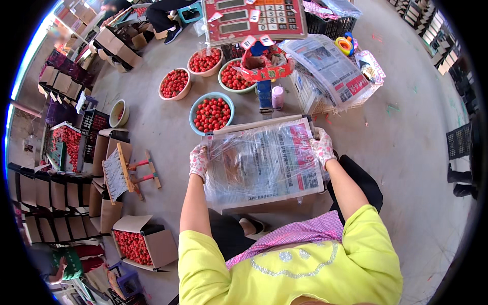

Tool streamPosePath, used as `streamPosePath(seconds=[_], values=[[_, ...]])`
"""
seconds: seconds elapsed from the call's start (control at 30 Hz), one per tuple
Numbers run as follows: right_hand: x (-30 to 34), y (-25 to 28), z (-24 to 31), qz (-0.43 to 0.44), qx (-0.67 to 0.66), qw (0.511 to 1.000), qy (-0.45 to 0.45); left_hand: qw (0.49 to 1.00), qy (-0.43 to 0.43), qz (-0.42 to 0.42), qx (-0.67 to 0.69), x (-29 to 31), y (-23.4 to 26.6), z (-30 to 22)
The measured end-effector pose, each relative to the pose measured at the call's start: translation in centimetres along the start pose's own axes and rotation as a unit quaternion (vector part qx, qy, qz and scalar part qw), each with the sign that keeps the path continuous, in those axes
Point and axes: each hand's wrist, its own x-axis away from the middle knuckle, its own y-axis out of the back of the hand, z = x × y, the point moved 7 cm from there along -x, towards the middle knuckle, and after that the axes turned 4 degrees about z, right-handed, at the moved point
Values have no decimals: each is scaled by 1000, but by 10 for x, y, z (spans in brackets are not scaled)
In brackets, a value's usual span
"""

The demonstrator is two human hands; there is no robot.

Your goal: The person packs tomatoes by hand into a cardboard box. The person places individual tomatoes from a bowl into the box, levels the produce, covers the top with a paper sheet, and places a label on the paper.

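Observation:
A sheet of newspaper (269, 168) with clear plastic film (223, 195) over it lies in front of me, spread across what looks like a box or crate on the scale. My left hand (199, 161), in a white floral glove, is closed at the left edge of the film and paper. At the right edge my right hand (322, 147), gloved the same way, grips the sheet near its far corner. A brown cardboard edge (254, 124) shows along the far side. Whatever lies under the paper is hidden.
Beyond stand a red scale display (254, 23) and basins of small tomatoes, among them a blue basin (191, 116). More newspapers (330, 66) lie on a white crate at the right. A wooden folding stool (124, 173) and a tomato-filled carton (162, 244) are at the left.

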Motion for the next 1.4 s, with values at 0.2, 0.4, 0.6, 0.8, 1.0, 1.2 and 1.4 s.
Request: streamPosePath(seconds=[0.2,0.4,0.6,0.8,1.0,1.2,1.4], values=[[37,7,88,-80,437,879,174,954,-120,-116,-250,31,-10,-51],[26,-71,49,35,438,888,133,912,-198,-35,-358,44,-76,-42],[9,-64,68,74,403,911,54,953,-94,-10,-287,30,-80,-39],[124,-29,82,106,315,915,228,922,-172,-78,-337,117,-59,-58],[179,-18,25,125,476,852,178,896,-79,7,-436,196,-92,-15],[189,-25,23,182,458,850,188,886,-58,58,-457,196,-90,0],[174,10,6,45,128,985,103,977,-53,-181,-102,199,-40,1]])
